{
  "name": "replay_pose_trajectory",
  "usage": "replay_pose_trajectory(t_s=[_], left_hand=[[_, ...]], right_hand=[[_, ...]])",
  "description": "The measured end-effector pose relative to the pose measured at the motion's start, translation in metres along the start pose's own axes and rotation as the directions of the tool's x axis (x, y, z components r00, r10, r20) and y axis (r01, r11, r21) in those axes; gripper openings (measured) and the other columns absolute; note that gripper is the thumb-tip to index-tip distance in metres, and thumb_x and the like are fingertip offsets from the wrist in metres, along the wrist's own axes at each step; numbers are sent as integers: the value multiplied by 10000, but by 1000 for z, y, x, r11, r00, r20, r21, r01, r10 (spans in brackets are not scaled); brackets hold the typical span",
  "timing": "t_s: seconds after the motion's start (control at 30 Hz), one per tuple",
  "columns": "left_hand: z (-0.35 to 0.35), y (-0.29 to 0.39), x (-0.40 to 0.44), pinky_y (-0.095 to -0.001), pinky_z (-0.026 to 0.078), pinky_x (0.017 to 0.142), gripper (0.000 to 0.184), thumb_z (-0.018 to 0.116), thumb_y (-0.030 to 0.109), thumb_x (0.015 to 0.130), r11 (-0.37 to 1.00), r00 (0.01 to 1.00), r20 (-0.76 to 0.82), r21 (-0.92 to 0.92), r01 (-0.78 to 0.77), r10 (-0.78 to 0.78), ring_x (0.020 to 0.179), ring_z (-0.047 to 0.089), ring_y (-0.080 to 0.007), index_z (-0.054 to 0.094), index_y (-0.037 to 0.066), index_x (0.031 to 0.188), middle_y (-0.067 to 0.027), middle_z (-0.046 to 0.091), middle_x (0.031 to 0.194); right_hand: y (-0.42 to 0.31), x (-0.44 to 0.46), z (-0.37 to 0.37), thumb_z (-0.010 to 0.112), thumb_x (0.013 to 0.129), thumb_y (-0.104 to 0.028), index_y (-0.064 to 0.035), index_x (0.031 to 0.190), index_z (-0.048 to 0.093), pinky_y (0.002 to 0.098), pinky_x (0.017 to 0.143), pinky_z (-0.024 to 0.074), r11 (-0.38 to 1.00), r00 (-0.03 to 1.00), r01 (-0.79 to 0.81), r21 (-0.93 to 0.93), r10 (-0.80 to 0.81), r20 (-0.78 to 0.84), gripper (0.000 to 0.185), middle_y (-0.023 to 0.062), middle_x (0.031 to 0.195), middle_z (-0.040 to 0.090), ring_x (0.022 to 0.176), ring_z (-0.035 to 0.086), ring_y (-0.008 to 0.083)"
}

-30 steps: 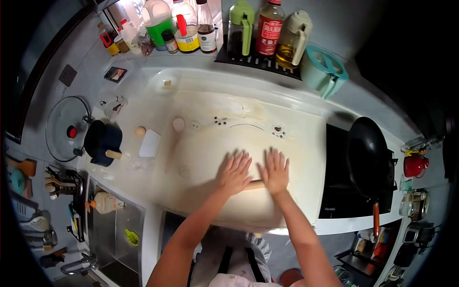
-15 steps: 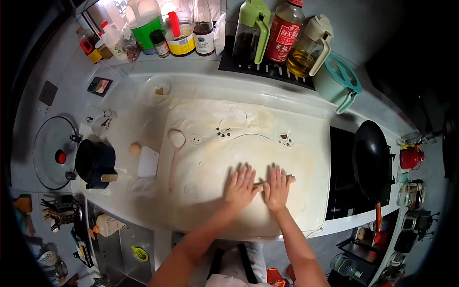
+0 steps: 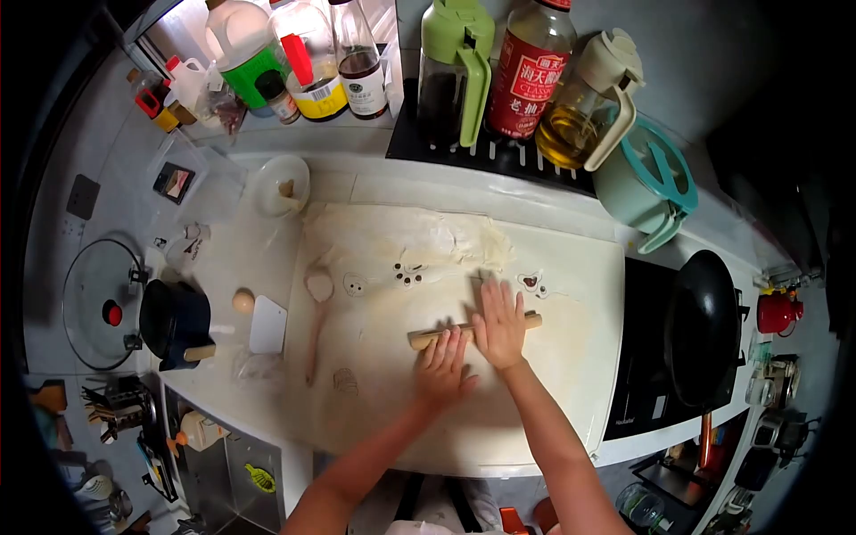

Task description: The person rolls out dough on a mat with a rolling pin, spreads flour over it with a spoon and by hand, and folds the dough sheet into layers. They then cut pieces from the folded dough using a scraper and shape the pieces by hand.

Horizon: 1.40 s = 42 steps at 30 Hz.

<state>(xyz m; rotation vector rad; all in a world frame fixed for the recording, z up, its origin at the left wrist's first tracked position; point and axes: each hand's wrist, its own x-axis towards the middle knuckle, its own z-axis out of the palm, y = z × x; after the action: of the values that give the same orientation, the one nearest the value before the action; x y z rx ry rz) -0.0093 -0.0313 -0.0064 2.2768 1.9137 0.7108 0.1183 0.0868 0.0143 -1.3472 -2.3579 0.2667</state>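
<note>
A wooden rolling pin (image 3: 464,333) lies slightly slanted across a thin, pale sheet of dough (image 3: 392,357) on the patterned mat (image 3: 580,374). My right hand (image 3: 501,328) lies flat over the pin's right half, its fingers stretched out past it. At the left half, the fingertips of my left hand (image 3: 443,367) rest on the pin, with the palm on the near side and the fingers extended. Along the mat's far edge runs a wrinkled, thicker band of dough (image 3: 401,234). A wooden spoon (image 3: 318,308) with white powder in its bowl lies left of the sheet.
Left of the mat are a white scraper (image 3: 267,325), an egg (image 3: 242,300), a dark pot (image 3: 176,321) and a small bowl (image 3: 282,185). A wok (image 3: 703,330) sits on the black stove to the right. Sauce and oil bottles (image 3: 530,76) line the back shelf.
The rolling pin shows more fully, with its left end now bare. My right hand has moved forward across it. My left hand has drawn back to its near side. The camera view has shifted slightly.
</note>
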Motion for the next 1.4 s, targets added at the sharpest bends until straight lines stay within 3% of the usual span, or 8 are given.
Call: replay_pose_trajectory(t_s=[0.33,0.63,0.8,0.83,0.87,0.97,1.1,1.4], left_hand=[[-8,-83,149,-491,175,1146,733,582,462,847,992,999,34,124,-28,24,1388,276,-337,433,-55,1345,-174,361,1467],[-8,-83,137,-467,165,1157,681,543,417,904,996,998,-48,79,-38,42,1402,261,-308,369,-7,1408,-147,339,1493],[-27,-93,87,-427,173,1163,641,490,328,951,934,977,213,-340,105,-32,1414,238,-328,268,-5,1451,-156,301,1513],[-33,-97,78,-423,176,1163,634,478,316,958,896,979,205,-432,105,-15,1416,236,-331,253,-5,1455,-155,300,1514],[-37,-101,68,-428,183,1162,617,476,350,950,988,972,224,-147,-37,69,1409,260,-315,320,-1,1433,-146,328,1503],[-57,-102,72,-431,200,1154,601,484,378,936,922,913,203,88,-377,354,1390,298,-301,402,-4,1393,-135,368,1483],[-33,-108,131,-430,234,1129,603,510,432,905,917,941,65,216,-337,331,1358,349,-254,477,25,1349,-106,438,1435],[-94,-122,8,-444,262,1118,526,526,362,903,928,886,280,-54,-369,369,1326,389,-269,521,15,1297,-113,477,1392]], right_hand=[[31,117,22,571,890,-226,-26,1254,533,476,981,390,991,938,99,89,-63,-340,416,139,1268,544,1177,499,345],[55,39,-16,680,778,-136,-48,1091,628,419,847,445,953,947,304,8,-301,-110,329,90,1057,598,987,553,291],[19,0,-34,684,768,-121,-54,1044,634,411,819,452,957,957,288,-18,-289,-7,288,92,1002,592,931,552,279],[8,-15,-31,684,779,-150,-56,1115,618,399,861,453,968,964,244,56,-249,97,354,96,1046,591,988,558,273],[-3,-28,-28,664,804,-212,-58,1203,571,420,929,426,970,966,240,43,-243,88,438,118,1148,565,1080,531,290],[-31,-24,-26,579,863,-377,-68,1388,422,472,1077,305,979,986,136,-152,-119,119,629,156,1391,433,1296,394,330],[-6,19,2,460,899,-521,16,1461,264,559,1137,151,961,983,-163,-223,178,45,801,186,1530,261,1411,230,370],[-96,-93,-16,490,907,-516,73,1434,263,556,1113,213,972,939,-149,182,81,333,822,255,1489,293,1382,275,404]])
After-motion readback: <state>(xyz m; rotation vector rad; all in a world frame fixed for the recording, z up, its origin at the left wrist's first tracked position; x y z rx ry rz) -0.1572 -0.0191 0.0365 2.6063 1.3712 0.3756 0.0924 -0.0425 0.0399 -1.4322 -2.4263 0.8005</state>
